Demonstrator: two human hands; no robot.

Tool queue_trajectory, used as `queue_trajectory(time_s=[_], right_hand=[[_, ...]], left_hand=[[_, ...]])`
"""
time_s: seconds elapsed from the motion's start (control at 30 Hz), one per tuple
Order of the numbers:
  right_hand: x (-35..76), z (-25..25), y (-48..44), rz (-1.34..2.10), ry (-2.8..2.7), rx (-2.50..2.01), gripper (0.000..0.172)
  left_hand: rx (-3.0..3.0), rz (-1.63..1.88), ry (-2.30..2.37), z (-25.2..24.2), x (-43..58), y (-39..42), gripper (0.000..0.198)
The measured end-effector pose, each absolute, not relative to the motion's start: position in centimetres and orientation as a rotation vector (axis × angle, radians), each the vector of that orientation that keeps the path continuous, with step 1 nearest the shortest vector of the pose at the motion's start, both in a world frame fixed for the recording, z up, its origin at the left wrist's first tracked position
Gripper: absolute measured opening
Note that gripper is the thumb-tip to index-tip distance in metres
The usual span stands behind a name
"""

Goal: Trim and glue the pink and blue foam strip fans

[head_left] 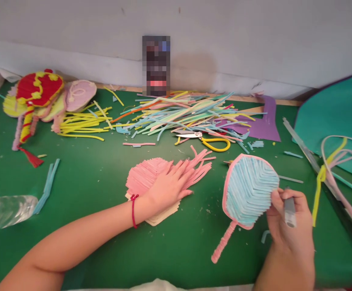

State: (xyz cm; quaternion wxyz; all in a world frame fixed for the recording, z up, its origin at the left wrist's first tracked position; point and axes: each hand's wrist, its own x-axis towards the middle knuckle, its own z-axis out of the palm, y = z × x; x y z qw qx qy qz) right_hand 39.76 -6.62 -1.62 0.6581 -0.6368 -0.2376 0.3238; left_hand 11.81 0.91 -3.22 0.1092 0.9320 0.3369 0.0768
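Note:
My left hand (168,186) lies with fingers stretched out on a pink ribbed fan-shaped piece (145,173) and on the loose pink pipe cleaners (202,163) at its right. Beneath shows a cream backing (164,214). My right hand (289,214) is closed at the right edge of a blue ribbed fan (250,190) with a pink rim and a pink wrapped handle (223,242). A grey tube-like object (289,206) is also held between its fingers; its kind is unclear. Yellow-handled scissors (215,143) lie beyond both fans, blades partly among the strips.
A heap of coloured pipe cleaners (182,113) spreads along the back, beside a purple sheet (270,121). Finished fans (41,89) stand at back left. A clear bottle (7,212) lies at left. A blurred phone-like screen (156,64) leans on the wall.

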Motion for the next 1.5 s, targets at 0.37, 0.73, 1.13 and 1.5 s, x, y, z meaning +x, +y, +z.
queue_trajectory(time_s=[0.37, 0.73, 1.13, 1.5], right_hand=[[34.7, -0.7, -6.9, 0.826, -0.603, -1.435, 0.034], [24.0, -0.6, -4.8, 1.071, -0.996, -1.524, 0.029], [22.7, -2.0, -2.8, 0.935, -1.315, -1.652, 0.019], [23.0, -4.0, -2.5, 0.875, -1.435, -1.734, 0.014]], left_hand=[[2.251, 0.614, 0.936, -1.7, 7.2, -1.8, 0.040], [1.495, 0.605, 1.415, -0.8, 0.2, -2.2, 0.042], [1.636, 0.378, 1.637, -1.5, -0.5, -0.6, 0.042], [1.817, 0.471, 1.638, -2.2, -0.8, -1.3, 0.034]])
